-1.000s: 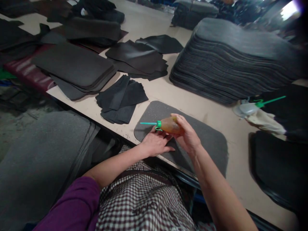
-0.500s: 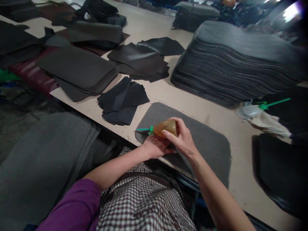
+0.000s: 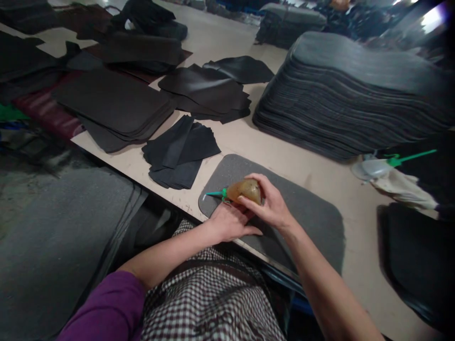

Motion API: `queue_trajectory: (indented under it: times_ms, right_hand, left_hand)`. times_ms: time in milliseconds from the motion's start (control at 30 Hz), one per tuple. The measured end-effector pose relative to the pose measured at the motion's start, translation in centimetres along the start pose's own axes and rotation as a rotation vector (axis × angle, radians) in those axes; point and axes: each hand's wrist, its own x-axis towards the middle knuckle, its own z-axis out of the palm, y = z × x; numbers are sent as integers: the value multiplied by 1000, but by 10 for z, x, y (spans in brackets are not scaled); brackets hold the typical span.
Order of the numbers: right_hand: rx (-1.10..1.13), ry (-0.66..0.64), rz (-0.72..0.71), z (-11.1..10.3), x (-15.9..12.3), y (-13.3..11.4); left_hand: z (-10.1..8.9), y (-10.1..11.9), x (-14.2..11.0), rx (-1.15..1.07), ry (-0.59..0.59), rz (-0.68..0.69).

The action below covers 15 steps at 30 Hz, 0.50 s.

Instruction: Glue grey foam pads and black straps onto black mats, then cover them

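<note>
While right fingers (image 3: 252, 205) grip bottle (image 3: 244, 190), left hand (image 3: 227, 221) beside, grey sheet (image 3: 314, 220) underneath

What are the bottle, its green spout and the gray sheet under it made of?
The bottle looks like plastic, dull and cloudy, with a seemingly see-through amber wall. Its green spout is probably plastic too: thin, straight and evenly coloured. The gray sheet is matte and faintly speckled, maybe felt, foam or fibreboard; I can't tell which.
</note>
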Motion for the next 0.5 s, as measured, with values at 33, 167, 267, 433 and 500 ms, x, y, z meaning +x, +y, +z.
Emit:
queue_trajectory:
  times_ms: [33, 167, 267, 433, 500]
  right_hand:
    - [1, 8, 5, -2, 2, 3]
    - [-36, 64, 8, -7, 11, 15]
    - [-71, 140, -3, -10, 18, 26]
    - [-112, 262, 59, -17, 33, 43]
    - [-132, 307, 83, -20, 40, 49]
  left_hand:
    - [-2, 0, 0, 21, 10, 12]
    - [-8, 0, 0, 94, 63, 45]
    - [-10, 0, 1, 113, 91, 52]
    - [-9, 0, 3, 133, 98, 60]
    - [-9, 0, 3, 136, 100, 57]
